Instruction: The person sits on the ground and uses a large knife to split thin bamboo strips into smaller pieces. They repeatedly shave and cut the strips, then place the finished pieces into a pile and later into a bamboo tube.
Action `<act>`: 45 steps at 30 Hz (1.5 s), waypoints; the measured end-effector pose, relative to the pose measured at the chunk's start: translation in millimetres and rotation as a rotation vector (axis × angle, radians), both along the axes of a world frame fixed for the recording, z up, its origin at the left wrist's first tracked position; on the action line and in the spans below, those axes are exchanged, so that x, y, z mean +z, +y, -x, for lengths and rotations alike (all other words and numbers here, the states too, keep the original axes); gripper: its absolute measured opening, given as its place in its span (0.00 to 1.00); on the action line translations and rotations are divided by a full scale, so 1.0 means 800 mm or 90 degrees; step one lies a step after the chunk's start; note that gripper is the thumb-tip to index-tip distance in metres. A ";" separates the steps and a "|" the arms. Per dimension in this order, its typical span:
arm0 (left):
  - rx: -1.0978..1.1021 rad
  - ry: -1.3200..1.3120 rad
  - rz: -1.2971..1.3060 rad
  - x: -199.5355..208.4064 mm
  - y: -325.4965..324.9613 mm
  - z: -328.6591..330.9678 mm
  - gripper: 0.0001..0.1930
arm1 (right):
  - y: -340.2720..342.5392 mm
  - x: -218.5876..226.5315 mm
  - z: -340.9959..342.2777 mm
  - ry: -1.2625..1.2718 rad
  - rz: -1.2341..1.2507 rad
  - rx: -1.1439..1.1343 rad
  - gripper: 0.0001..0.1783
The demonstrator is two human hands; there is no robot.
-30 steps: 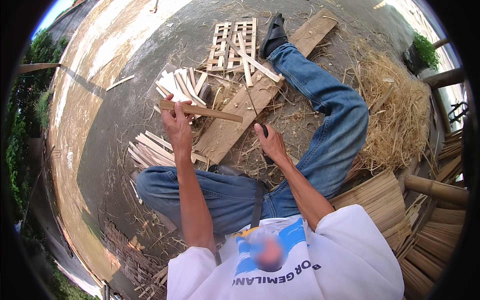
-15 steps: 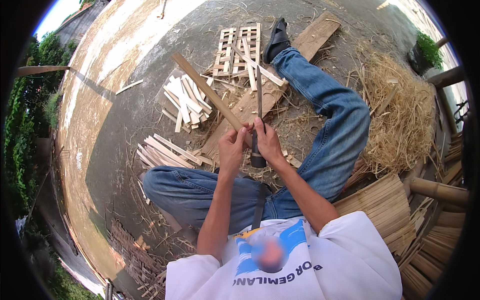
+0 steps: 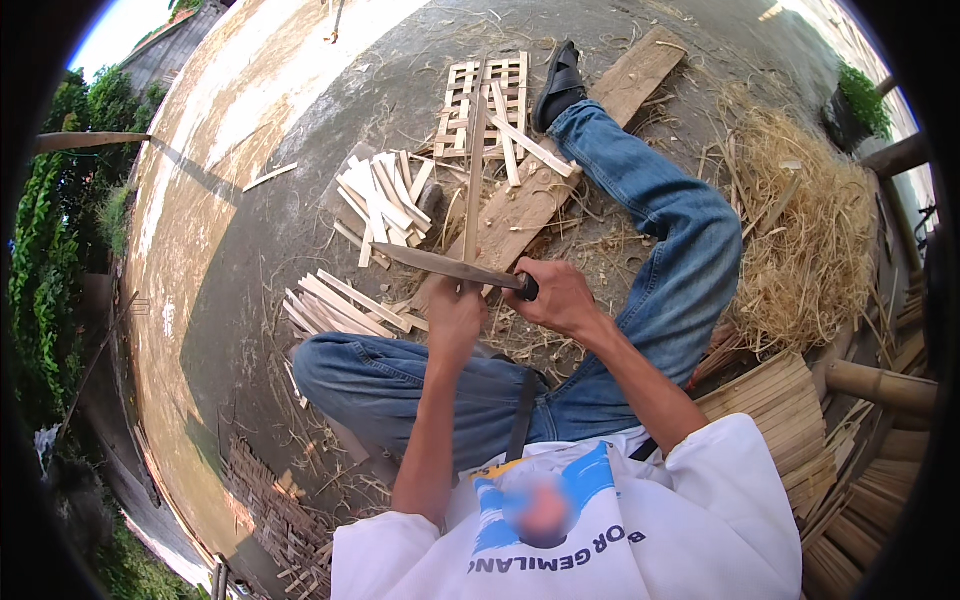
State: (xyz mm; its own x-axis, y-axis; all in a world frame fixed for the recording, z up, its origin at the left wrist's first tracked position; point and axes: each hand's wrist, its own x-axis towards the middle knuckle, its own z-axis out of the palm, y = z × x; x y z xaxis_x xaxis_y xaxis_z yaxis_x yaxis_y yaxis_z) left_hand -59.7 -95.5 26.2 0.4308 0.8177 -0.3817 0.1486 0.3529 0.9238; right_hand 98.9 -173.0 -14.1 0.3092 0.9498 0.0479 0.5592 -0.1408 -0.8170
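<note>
My left hand [image 3: 457, 312], slightly blurred, is closed on the near end of a long bamboo strip [image 3: 473, 205] that points away from me. A large knife [image 3: 430, 263] has its dark handle in my right hand [image 3: 560, 297], fingers wrapped round it. Its blade lies crosswise over the strip just beyond my left fingers, tip toward the left. Whether the edge touches the strip, I cannot tell. Below the strip, a wooden plank [image 3: 515, 215] lies slantwise on the ground between my legs. A woven bamboo lattice [image 3: 458, 100] rests beyond it, with loose pale slats [image 3: 535, 146] partly over it.
Left of the plank lie a pile of pale slats [image 3: 378, 200] and, nearer my bent left knee, a second bundle [image 3: 340, 305]. My right leg [image 3: 680, 220] stretches along the right. Past it is a heap of shavings [image 3: 800, 230]. A bamboo pole [image 3: 880, 387] juts in at far right.
The knife has swung from pointing away to lying crosswise, tip left. The bamboo strip has turned from slanting left to nearly straight ahead. My right hand has moved slightly right, my left slightly nearer me.
</note>
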 end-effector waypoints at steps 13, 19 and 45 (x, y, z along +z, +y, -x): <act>0.054 -0.037 0.047 0.013 -0.015 0.021 0.16 | 0.032 -0.022 0.005 -0.123 -0.041 -0.043 0.15; -0.032 -0.018 0.117 0.046 -0.066 0.061 0.20 | 0.075 -0.058 -0.117 0.016 0.182 -0.229 0.19; 0.102 -0.239 0.279 0.044 -0.049 0.070 0.21 | -0.002 0.007 0.022 0.029 0.114 0.010 0.16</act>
State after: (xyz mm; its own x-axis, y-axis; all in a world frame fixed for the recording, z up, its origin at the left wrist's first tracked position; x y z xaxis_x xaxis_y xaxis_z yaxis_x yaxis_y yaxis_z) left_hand -115.9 -135.0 61.2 0.4861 0.6847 -0.5430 -0.2466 0.7036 0.6665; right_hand 81.1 -174.8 -8.3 0.2926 0.9464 -0.1367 0.5258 -0.2786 -0.8037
